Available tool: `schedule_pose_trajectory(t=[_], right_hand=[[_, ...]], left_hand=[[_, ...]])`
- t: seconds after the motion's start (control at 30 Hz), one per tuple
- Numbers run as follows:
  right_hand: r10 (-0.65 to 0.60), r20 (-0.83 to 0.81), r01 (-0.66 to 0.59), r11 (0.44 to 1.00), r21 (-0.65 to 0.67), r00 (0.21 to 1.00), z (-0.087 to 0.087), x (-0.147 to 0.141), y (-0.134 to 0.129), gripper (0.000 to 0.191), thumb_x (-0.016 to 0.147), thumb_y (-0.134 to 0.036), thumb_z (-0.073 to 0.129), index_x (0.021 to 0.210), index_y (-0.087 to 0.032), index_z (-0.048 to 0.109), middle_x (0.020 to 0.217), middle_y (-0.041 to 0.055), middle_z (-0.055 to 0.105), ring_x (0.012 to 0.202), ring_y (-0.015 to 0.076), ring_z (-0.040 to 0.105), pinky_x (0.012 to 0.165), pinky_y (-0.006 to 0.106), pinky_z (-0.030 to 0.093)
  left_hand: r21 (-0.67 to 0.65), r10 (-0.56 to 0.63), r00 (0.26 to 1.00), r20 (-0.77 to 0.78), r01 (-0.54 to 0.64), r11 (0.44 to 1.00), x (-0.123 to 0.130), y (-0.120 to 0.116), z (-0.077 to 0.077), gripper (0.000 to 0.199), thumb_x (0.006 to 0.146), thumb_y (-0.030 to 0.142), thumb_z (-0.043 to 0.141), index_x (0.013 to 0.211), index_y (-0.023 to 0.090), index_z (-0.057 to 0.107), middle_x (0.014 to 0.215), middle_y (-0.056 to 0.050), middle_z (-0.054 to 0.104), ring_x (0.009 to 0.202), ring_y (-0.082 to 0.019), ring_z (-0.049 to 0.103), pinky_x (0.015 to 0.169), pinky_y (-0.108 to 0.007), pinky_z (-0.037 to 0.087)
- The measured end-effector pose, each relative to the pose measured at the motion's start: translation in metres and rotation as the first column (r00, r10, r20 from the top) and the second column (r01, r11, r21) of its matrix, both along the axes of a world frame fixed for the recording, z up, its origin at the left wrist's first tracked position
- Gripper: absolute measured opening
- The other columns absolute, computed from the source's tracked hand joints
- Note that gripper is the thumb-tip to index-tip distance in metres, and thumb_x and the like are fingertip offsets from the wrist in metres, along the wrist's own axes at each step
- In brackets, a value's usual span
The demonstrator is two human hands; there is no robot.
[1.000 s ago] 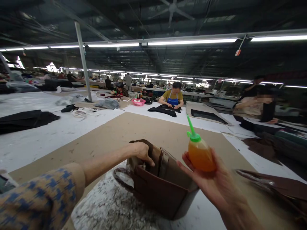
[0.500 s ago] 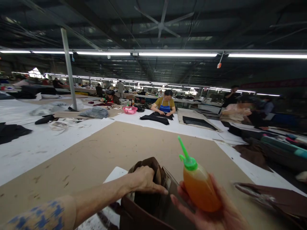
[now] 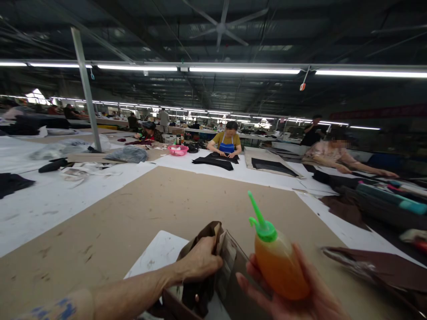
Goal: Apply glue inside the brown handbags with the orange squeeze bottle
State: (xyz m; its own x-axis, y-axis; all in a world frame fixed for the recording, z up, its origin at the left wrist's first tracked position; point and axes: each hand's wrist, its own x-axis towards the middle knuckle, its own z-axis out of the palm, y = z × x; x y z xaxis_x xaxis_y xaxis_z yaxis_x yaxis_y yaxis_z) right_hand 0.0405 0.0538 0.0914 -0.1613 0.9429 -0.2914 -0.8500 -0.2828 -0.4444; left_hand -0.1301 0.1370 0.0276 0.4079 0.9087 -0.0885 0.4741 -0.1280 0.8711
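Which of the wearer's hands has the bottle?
The right hand: it holds the green-capped bottle of orange liquid. The left hand has no bottle; it is at the opening of the brown bag.

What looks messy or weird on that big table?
The dark marks on the brown sheet, left of the bag: they look like stains on an otherwise plain surface. I see no spill near the bottle.

Gets main light from overhead tubes (image 3: 244,70), clipped to white. Drops to near-black in the roof (image 3: 140,40); flares at the far-left window (image 3: 36,97). Spreads even, soft light on the counter (image 3: 187,195). Falls dark inside the brown bag (image 3: 238,279). Stretches toward edges, wide-angle. Looks soft in the far background.
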Motion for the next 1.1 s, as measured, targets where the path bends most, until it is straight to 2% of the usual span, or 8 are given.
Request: schedule_pose_trajectory(t=[0.13, 0.33, 0.43, 0.67, 0.77, 0.93, 1.03, 1.1], right_hand=[[-0.040, -0.001, 0.040, 0.999, 0.029, 0.999, 0.002, -0.001, -0.004, 0.036, 0.082, -0.043, 0.065, 0.087, -0.008, 0.068, 0.085, 0.0187, 0.066, 0.080, 0.0292, 0.062, 0.085, 0.056, 0.043], [-0.088, -0.016, 0.089, 0.995, 0.050, 0.996, 0.003, 0.006, -0.018, 0.033, 0.084, -0.041, 0.062, 0.089, -0.009, 0.067, 0.087, 0.0162, 0.066, 0.082, 0.0278, 0.062, 0.085, 0.054, 0.044], [-0.107, -0.040, 0.108, 0.994, 0.027, 0.993, 0.001, 0.015, -0.029, 0.035, 0.085, -0.042, 0.060, 0.087, -0.007, 0.068, 0.084, 0.0173, 0.066, 0.081, 0.0275, 0.062, 0.083, 0.052, 0.047], [-0.085, -0.098, 0.085, 0.996, -0.008, 0.992, -0.005, 0.039, -0.057, 0.044, 0.092, -0.043, 0.046, 0.086, -0.007, 0.070, 0.085, 0.0189, 0.066, 0.075, 0.0244, 0.064, 0.076, 0.044, 0.052], [-0.044, -0.096, 0.042, 0.999, -0.016, 0.994, -0.011, 0.044, -0.065, 0.047, 0.093, -0.043, 0.043, 0.087, -0.005, 0.069, 0.086, 0.0199, 0.066, 0.074, 0.0257, 0.064, 0.073, 0.044, 0.053], [0.033, -0.067, -0.032, 0.999, 0.023, 0.997, -0.028, 0.048, -0.073, 0.037, 0.091, -0.036, 0.053, 0.098, 0.000, 0.063, 0.093, 0.0200, 0.064, 0.066, 0.0197, 0.063, 0.060, 0.030, 0.056], [0.039, -0.029, -0.039, 0.999, 0.001, 0.999, -0.039, 0.052, -0.075, 0.045, 0.081, -0.032, 0.069, 0.106, 0.003, 0.056, 0.092, 0.0200, 0.063, 0.065, 0.0190, 0.062, 0.055, 0.025, 0.056], [0.002, 0.062, -0.002, 1.000, -0.008, 0.998, -0.044, 0.055, -0.076, 0.057, 0.074, -0.028, 0.076, 0.116, -0.001, 0.049, 0.095, 0.0188, 0.064, 0.067, 0.0194, 0.063, 0.055, 0.024, 0.056]], left_hand=[[-0.142, -0.071, 0.966, 0.249, 0.109, 0.984, -0.009, -0.004, -0.008, 0.026, 0.064, 0.016, 0.044, 0.083, 0.013, 0.063, 0.069, -0.001, 0.057, 0.061, -0.013, 0.050, 0.055, -0.022, 0.038], [-0.157, -0.042, 0.977, 0.209, 0.076, 0.985, -0.020, -0.006, -0.011, 0.029, 0.069, 0.030, 0.054, 0.092, 0.014, 0.063, 0.076, -0.001, 0.060, 0.069, -0.015, 0.052, 0.067, -0.025, 0.040], [-0.137, -0.113, 0.960, 0.255, 0.151, 0.979, -0.020, -0.014, 0.003, 0.029, 0.070, 0.033, 0.056, 0.091, 0.014, 0.063, 0.074, 0.000, 0.058, 0.067, -0.013, 0.050, 0.065, -0.024, 0.039], [-0.051, -0.162, 0.937, 0.308, 0.186, 0.981, -0.011, -0.036, 0.049, 0.033, 0.075, 0.039, 0.056, 0.096, 0.014, 0.062, 0.078, 0.000, 0.058, 0.068, -0.013, 0.049, 0.067, -0.024, 0.039], [0.046, -0.216, 0.954, 0.209, 0.211, 0.976, -0.009, -0.038, 0.070, 0.028, 0.077, 0.037, 0.053, 0.094, 0.016, 0.063, 0.075, 0.002, 0.055, 0.066, -0.011, 0.046, 0.063, -0.021, 0.036], [0.156, -0.206, 0.959, -0.193, 0.237, 0.959, -0.022, -0.037, 0.109, 0.028, 0.075, 0.043, 0.054, 0.075, 0.016, 0.062, 0.056, 0.005, 0.035, 0.051, -0.009, 0.029, 0.047, -0.023, 0.020], [0.118, -0.245, 0.916, -0.319, 0.295, 0.948, -0.038, -0.036, 0.125, 0.030, 0.074, 0.045, 0.054, 0.076, 0.017, 0.063, 0.057, 0.004, 0.035, 0.052, -0.009, 0.030, 0.047, -0.024, 0.019], [0.066, -0.278, 0.876, -0.393, 0.328, 0.942, -0.048, -0.036, 0.131, 0.032, 0.073, 0.047, 0.055, 0.079, 0.017, 0.065, 0.056, 0.004, 0.036, 0.052, -0.010, 0.030, 0.047, -0.024, 0.019]])
